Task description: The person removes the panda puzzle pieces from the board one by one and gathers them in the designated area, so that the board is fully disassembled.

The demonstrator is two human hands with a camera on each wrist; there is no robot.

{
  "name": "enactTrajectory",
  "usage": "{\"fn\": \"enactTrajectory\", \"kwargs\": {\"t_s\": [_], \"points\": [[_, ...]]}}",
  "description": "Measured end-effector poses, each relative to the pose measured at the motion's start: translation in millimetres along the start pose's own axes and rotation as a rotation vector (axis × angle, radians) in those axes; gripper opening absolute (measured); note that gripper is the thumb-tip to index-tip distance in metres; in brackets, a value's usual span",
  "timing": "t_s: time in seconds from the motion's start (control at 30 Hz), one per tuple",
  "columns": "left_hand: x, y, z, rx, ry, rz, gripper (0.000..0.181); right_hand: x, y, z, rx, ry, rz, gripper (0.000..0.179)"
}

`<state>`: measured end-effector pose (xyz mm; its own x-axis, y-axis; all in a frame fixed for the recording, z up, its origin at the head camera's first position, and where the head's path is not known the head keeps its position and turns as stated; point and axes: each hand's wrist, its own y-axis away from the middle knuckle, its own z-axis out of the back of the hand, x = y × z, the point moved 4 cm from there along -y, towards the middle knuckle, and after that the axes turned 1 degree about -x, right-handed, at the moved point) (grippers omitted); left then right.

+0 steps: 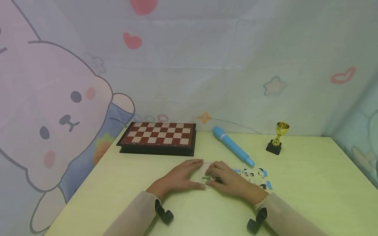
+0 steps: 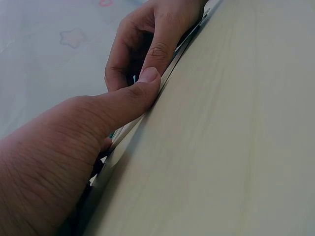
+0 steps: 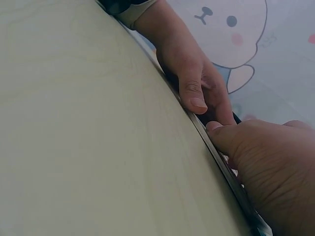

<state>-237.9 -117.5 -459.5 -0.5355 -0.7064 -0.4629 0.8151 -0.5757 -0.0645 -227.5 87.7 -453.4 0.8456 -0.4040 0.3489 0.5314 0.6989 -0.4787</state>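
Note:
A flat, pale puzzle tray [image 1: 203, 170] lies on the table between the two hands. My left hand [image 1: 181, 177] rests at its left end, fingers extended along the far edge and thumb along the near edge. Over the tray, my right hand [image 1: 228, 180] has its fingers and thumb curled down around a puzzle piece [image 1: 218, 180], most of it covered by the hand. Some green printing shows beside the thumb. Just right of that hand lie several jigsaw pieces [image 1: 251, 174] with blue, white and black printing. Both thumbs appear close together in the left wrist view.
Behind the left hand stands a red-and-white checkered board box [image 1: 157, 149]. A blue marker-shaped object [image 1: 233, 146] lies diagonally behind the right hand. Farther right is a small gold trophy cup [image 1: 276, 139] on a black base. A printed cloth [image 1: 206, 65] hangs along the table's back edge.

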Motion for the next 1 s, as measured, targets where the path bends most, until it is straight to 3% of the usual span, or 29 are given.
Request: {"fn": "enactTrajectory", "kwargs": {"t_s": [1.0], "points": [[-1.6,-0.9,1.5,0.013,0.022,0.004,0.099,-1.4,-0.3,-1.3,0.011,-0.013,-0.041,0.024]]}}
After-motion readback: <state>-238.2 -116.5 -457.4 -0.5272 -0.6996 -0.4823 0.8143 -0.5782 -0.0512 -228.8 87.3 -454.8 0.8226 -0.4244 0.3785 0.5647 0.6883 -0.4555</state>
